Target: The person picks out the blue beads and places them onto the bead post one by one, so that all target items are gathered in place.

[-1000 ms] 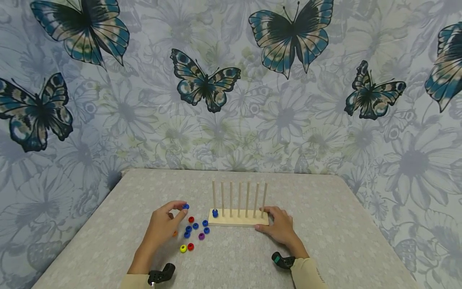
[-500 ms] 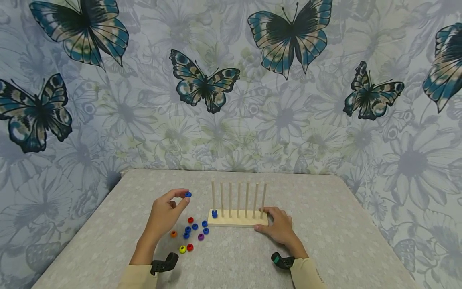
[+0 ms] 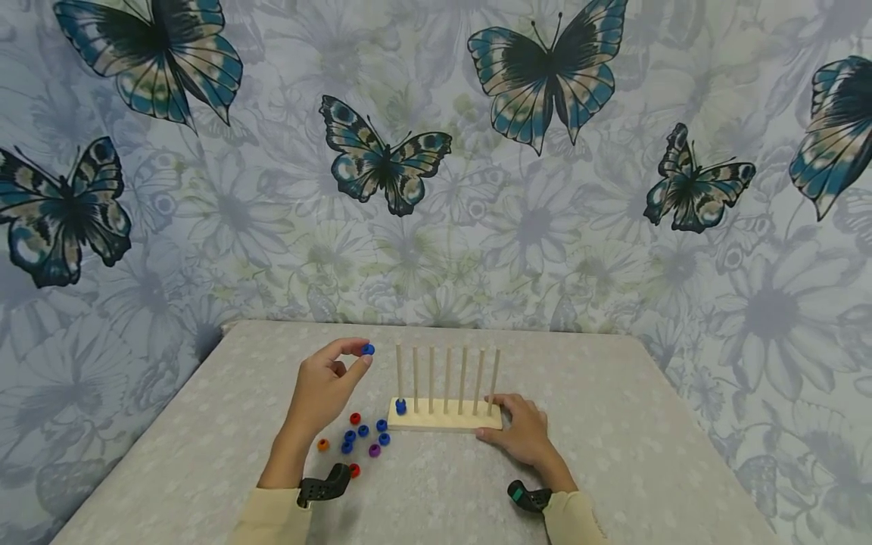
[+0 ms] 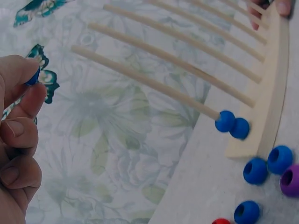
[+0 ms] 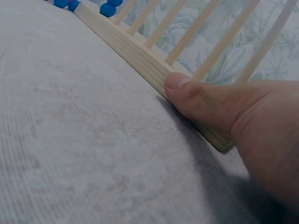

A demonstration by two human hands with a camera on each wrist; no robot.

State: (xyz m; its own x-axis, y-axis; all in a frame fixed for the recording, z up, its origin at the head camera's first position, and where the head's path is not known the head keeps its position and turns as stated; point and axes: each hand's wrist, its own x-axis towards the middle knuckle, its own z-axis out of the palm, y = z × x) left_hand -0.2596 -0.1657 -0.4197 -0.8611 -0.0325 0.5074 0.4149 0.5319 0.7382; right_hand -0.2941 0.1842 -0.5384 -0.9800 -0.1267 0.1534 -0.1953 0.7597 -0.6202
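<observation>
Between thumb and index finger, my left hand [image 3: 323, 390] pinches a blue bead [image 3: 369, 349], raised near the top of the leftmost peg [image 3: 399, 371] and just left of it. Two blue beads [image 4: 225, 121] are stacked at the bottom of that peg in the left wrist view; the other pegs are bare. The pegs rise from a pale wooden base [image 3: 443, 415] on the table. My right hand [image 3: 523, 430] grips the base's right end, thumb along the front side and fingers behind. In the right wrist view the thumb [image 5: 196, 95] presses the front edge.
Loose beads lie left of and in front of the base: several blue ones [image 3: 363, 431], a purple bead [image 3: 374, 450], an orange bead [image 3: 323, 445] and two red ones [image 3: 355, 418]. A patterned cloth covers the table [image 3: 436, 492]. Behind stands a butterfly-print wall [image 3: 531, 227].
My left hand has lifted the blue bead up and to the right, toward the leftmost peg's top. The left wrist now hides the yellow bead. My right hand keeps its grip on the base.
</observation>
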